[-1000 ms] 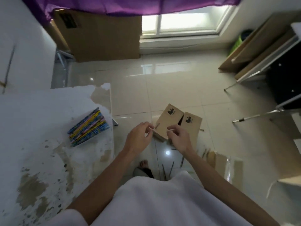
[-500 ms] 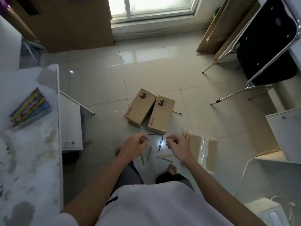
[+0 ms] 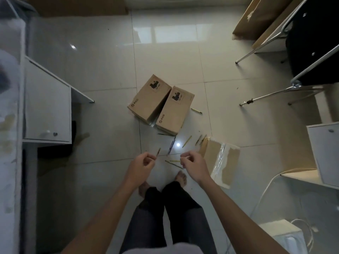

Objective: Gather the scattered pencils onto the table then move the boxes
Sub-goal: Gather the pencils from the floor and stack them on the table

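Note:
Two brown cardboard boxes lie side by side on the tiled floor, the left box [image 3: 149, 99] and the right box [image 3: 175, 110]. Several pencils are scattered on the floor in front of them: one [image 3: 196, 110] by the right box, others [image 3: 187, 141] near a light reflection, and two crossed ones [image 3: 174, 164] between my hands. My left hand [image 3: 142, 163] and my right hand [image 3: 192, 163] hover above the floor with loosely curled fingers and hold nothing. A short pencil [image 3: 158, 152] lies just past my left fingertips. The white table [image 3: 9, 125] runs along the left edge.
A taped, flattened cardboard piece [image 3: 220, 158] lies right of my right hand. An open white cabinet door [image 3: 47, 107] juts out from the table. A black metal-legged chair [image 3: 302, 43], a white cabinet [image 3: 324, 153] and a white device with cable [image 3: 286, 235] stand at the right. My bare feet [image 3: 180, 177] are below my hands.
My view has tipped down from the table to the floor, and the coloured pencil bundle has left view. My hands have moved apart and lowered toward the scattered pencils.

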The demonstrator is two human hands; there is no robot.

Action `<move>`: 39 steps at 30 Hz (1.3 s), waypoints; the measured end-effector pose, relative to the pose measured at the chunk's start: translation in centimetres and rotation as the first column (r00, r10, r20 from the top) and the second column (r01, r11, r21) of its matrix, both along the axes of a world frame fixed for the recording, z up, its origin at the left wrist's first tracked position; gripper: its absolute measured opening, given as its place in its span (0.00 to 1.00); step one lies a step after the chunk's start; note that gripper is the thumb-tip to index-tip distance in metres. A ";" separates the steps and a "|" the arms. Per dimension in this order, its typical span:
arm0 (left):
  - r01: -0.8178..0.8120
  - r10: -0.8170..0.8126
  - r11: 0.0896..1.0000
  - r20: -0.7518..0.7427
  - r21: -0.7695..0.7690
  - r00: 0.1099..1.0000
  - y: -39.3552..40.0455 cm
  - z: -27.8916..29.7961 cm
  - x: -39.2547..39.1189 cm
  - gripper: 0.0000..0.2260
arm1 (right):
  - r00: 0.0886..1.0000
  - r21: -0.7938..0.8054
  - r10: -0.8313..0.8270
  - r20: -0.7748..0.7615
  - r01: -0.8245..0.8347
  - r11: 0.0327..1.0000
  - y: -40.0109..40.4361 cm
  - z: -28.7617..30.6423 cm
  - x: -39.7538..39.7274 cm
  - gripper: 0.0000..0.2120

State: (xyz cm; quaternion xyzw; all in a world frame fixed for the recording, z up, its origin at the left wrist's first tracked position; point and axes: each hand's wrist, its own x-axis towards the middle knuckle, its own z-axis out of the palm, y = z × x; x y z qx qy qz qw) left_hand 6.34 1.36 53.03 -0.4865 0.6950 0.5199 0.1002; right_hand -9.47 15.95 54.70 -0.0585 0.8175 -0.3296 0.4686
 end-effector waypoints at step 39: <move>-0.266 0.316 0.758 -0.022 -0.595 0.948 4.1 -64.4 2.9 0.16 | 0.819 -0.169 0.118 -0.561 -0.253 0.953 -5.7 -65.4 -0.1 0.04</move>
